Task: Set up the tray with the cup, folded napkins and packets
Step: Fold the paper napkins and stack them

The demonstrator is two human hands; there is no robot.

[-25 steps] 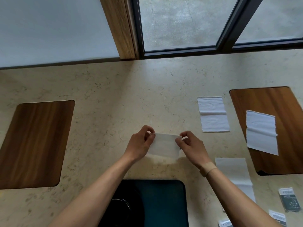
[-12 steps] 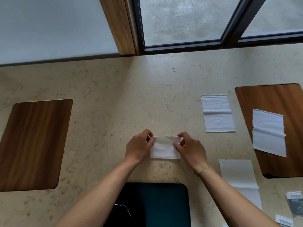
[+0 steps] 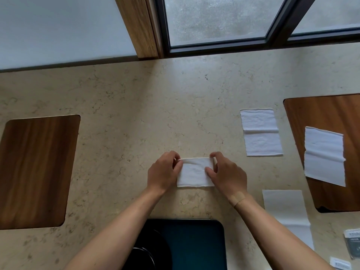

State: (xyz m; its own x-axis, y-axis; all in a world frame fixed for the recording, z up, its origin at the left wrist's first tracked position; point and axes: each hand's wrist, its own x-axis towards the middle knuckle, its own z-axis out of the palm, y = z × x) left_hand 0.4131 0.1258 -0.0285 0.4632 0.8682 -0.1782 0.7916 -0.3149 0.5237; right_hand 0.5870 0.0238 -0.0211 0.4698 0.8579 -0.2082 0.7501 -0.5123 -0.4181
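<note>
- We see the folded napkin (image 3: 194, 173) lying flat on the stone counter (image 3: 136, 114), centre of view, its near edge just beyond the dark tray (image 3: 194, 244).
- Left hand (image 3: 162, 172): fingers curled, thumb and forefinger pinched on the napkin's far-left corner.
- Right hand (image 3: 227, 173): forefinger on the far-right corner, thumb pressed on the right edge; fingers bent, not spread.
- Tray sits at the counter's near edge; a dark round rim, probably the cup (image 3: 148, 254), shows at its left, partly hidden by the left forearm.
- Right of the hands: three unfolded napkins, one on stone (image 3: 261, 133), one on the wooden inlay (image 3: 324, 155), one nearer us (image 3: 286, 211).
- Packets (image 3: 352, 242) lie at the lower-right corner.
- Open stone runs left to the other wooden inlay (image 3: 37, 170) and back to the window frame.
</note>
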